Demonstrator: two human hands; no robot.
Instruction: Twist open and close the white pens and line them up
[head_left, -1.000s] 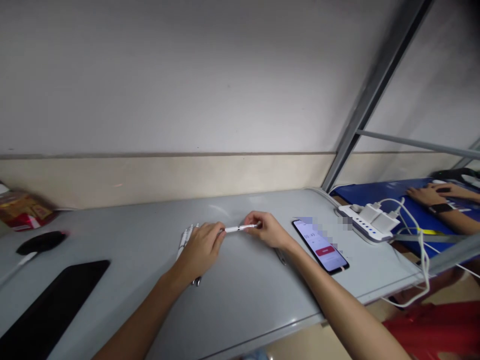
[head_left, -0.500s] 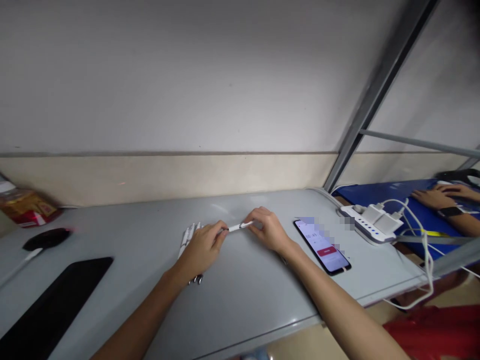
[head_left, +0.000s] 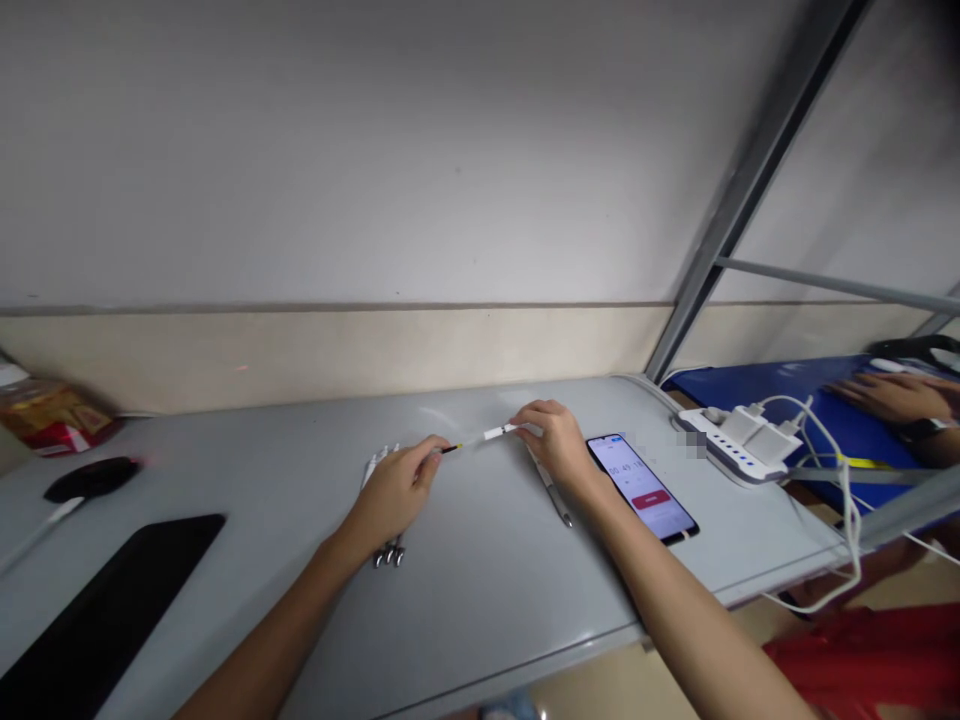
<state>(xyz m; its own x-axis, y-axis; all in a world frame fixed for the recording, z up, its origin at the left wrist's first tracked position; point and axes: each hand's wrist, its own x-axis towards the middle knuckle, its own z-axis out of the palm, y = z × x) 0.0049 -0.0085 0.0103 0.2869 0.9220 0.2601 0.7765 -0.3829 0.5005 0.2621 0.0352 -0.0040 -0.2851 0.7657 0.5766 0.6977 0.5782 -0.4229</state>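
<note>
My left hand (head_left: 390, 490) is closed in a pinch on a thin dark pen refill (head_left: 450, 449) whose tip points right. My right hand (head_left: 559, 445) is closed on a white pen barrel (head_left: 499, 433), held a little to the right of the refill's tip. The two parts are apart, just above the grey table (head_left: 465, 580). Under my left hand lie several white pens (head_left: 382, 510) side by side. One more pen (head_left: 553, 492) lies beside my right wrist.
A lit phone (head_left: 643, 488) lies right of my right hand. A white power strip (head_left: 731, 440) with chargers and cables sits at the table's right end. A black pad (head_left: 97, 610), a dark mouse (head_left: 90, 478) and a red packet (head_left: 49, 420) are at left. Another person's hand (head_left: 892, 395) rests on a blue surface far right.
My hands have drawn apart: the white barrel moved right with my right hand and the dark refill is now exposed in my left hand.
</note>
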